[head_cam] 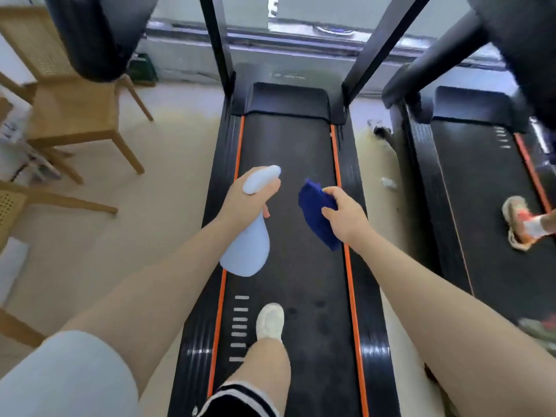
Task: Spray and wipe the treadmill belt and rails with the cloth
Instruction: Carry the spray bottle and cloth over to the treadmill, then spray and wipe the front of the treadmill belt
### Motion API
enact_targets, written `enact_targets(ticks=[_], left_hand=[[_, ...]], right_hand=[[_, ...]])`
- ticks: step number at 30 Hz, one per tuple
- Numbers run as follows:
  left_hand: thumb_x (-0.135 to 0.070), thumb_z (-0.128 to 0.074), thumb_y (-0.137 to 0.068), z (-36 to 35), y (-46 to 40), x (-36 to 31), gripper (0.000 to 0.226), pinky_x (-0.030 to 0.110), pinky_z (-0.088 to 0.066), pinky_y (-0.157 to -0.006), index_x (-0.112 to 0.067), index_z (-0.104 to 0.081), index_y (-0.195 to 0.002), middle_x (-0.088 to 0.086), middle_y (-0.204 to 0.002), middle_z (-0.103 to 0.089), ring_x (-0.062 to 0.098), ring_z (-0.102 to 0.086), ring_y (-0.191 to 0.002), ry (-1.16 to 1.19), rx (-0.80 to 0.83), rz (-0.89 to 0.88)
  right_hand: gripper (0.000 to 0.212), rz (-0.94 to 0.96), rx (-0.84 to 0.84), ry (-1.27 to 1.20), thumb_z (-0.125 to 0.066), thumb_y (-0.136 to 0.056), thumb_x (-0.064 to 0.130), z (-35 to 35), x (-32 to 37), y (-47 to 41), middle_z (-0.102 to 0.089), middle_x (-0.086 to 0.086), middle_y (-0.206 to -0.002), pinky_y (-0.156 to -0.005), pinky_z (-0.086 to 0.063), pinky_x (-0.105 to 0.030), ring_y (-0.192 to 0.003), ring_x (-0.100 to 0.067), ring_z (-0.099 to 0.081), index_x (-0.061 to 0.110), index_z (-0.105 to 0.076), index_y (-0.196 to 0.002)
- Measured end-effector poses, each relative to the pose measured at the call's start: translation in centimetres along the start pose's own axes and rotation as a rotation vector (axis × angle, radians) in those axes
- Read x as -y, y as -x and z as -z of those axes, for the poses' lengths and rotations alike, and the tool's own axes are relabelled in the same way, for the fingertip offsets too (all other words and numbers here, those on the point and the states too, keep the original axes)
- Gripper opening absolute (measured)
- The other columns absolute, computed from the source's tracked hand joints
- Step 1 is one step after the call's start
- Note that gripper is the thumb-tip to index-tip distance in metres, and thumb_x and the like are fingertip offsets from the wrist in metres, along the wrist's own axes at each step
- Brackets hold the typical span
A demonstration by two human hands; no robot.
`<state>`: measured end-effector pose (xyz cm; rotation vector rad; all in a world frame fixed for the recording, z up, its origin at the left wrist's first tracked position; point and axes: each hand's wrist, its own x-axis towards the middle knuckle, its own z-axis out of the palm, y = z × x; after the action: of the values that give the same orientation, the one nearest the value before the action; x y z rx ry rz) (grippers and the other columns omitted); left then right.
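A black treadmill belt (pixel 288 152) runs up the middle of the view, edged by orange stripes and black side rails (pixel 221 164). My left hand (pixel 243 203) grips the neck of a pale blue spray bottle (pixel 246 251), held above the belt's left side with its nozzle pointing forward. My right hand (pixel 346 215) pinches a dark blue cloth (pixel 316 212), which hangs bunched above the belt's right side. My white shoe (pixel 270 322) stands on the belt below the bottle.
Two black uprights (pixel 215 40) rise from the treadmill's front. A second treadmill (pixel 481 191) lies to the right with another person's shoe (pixel 519 224) on it. Wooden chairs (pixel 69 109) stand on the pale floor at left.
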<state>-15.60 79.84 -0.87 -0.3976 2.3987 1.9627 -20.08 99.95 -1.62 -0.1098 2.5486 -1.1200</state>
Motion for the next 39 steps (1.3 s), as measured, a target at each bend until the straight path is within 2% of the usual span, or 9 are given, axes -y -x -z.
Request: enact_targets(ticks=[3, 6, 14, 19, 23, 26, 30, 35, 39], left_hand=[[-0.031, -0.056, -0.094, 2.2, -4.1, -5.9, 0.030, 0.022, -0.045, -0.061, -0.027, -0.058, -0.123, -0.009, -0.101, -0.062, 0.010, -0.053, -0.050, -0.019, 0.001, 0.018], [-0.030, -0.055, -0.094, 4.0, -7.4, -10.5, 0.030, 0.011, -0.039, -0.047, -0.030, -0.058, -0.124, -0.009, -0.104, -0.062, 0.008, -0.053, -0.049, -0.054, 0.003, 0.062], [-0.031, -0.057, -0.093, 6.2, -19.5, -14.5, 0.034, 0.010, -0.039, -0.045, -0.025, -0.055, -0.127, -0.006, -0.095, -0.061, 0.013, -0.057, -0.057, -0.072, -0.103, 0.114], [-0.021, -0.059, -0.091, 5.2, -32.5, -8.1, 0.040, 0.018, -0.046, -0.061, -0.024, -0.056, -0.130, 0.000, -0.115, -0.063, 0.014, -0.056, -0.054, -0.028, -0.168, 0.210], [-0.024, -0.058, -0.091, 4.8, -41.8, -3.4, 0.040, 0.025, -0.049, -0.071, -0.024, -0.054, -0.132, 0.002, -0.113, -0.064, 0.014, -0.056, -0.058, -0.058, -0.171, 0.249], [-0.027, -0.057, -0.092, 5.2, -47.7, 0.2, 0.039, 0.021, -0.048, -0.067, -0.026, -0.054, -0.130, 0.002, -0.108, -0.066, 0.011, -0.058, -0.058, -0.075, -0.152, 0.277], [-0.022, -0.059, -0.091, 4.9, -55.9, 6.1, 0.033, 0.014, -0.044, -0.055, -0.026, -0.058, -0.123, -0.004, -0.086, -0.062, 0.008, -0.056, -0.050, -0.083, -0.113, 0.236], [-0.023, -0.063, -0.076, 3.7, -66.1, 21.5, 0.027, 0.029, -0.045, -0.059, -0.023, -0.068, -0.103, 0.003, -0.089, -0.066, 0.016, -0.054, -0.047, 0.111, -0.243, 0.274], [-0.029, -0.061, -0.080, 2.7, -72.3, 30.9, 0.014, 0.029, -0.042, -0.061, -0.029, -0.068, -0.092, 0.003, -0.081, -0.066, 0.009, -0.056, -0.046, 0.070, -0.179, 0.338]], right_hand=[[0.035, -0.030, 0.014, 0.052, -0.043, -0.095, 0.008, 4.0, 4.4, -4.2, -0.057, -0.003, -0.113, -0.065, -0.040, -0.025, -0.093, -0.020, -0.053, 0.018, -0.046, -0.129], [0.034, -0.063, 0.064, 0.031, -0.044, -0.095, 0.008, 7.7, 7.8, -7.9, -0.058, -0.005, -0.116, -0.071, -0.040, -0.027, -0.095, -0.022, -0.054, 0.016, -0.046, -0.128], [0.060, 0.035, 0.225, -0.022, -0.060, -0.084, 0.006, 13.5, 13.4, -21.2, -0.053, 0.000, -0.125, -0.087, -0.052, -0.042, -0.104, -0.023, -0.057, 0.028, -0.038, -0.135], [0.049, 0.092, 0.270, 0.148, -0.056, -0.087, 0.006, 11.4, 11.6, -35.6, -0.055, 0.003, -0.113, -0.087, -0.044, -0.031, -0.100, -0.019, -0.053, 0.020, -0.046, -0.133], [0.041, 0.032, 0.263, 0.127, -0.055, -0.088, 0.008, 7.9, 9.0, -46.0, -0.061, 0.002, -0.110, -0.088, -0.047, -0.037, -0.101, -0.021, -0.057, 0.023, -0.053, -0.126], [0.041, 0.010, 0.275, 0.188, -0.056, -0.088, 0.009, 5.0, 6.6, -51.7, -0.061, 0.000, -0.110, -0.082, -0.046, -0.031, -0.100, -0.021, -0.057, 0.021, -0.052, -0.128], [0.043, 0.155, 0.177, 0.363, -0.059, -0.084, 0.011, 0.0, 2.6, -59.5, -0.057, -0.008, -0.114, -0.085, -0.043, -0.031, -0.103, -0.025, -0.054, 0.016, -0.053, -0.127], [0.034, 0.024, 0.078, 0.145, -0.059, -0.086, 0.014, -11.5, -6.6, -70.7, -0.060, 0.000, -0.107, -0.077, -0.038, -0.024, -0.096, -0.018, -0.054, 0.016, -0.055, -0.119], [0.028, -0.019, 0.128, 0.135, -0.056, -0.088, 0.015, -19.0, -11.5, -76.9, -0.059, 0.000, -0.104, -0.072, -0.037, -0.025, -0.089, -0.018, -0.052, 0.018, -0.053, -0.115]])
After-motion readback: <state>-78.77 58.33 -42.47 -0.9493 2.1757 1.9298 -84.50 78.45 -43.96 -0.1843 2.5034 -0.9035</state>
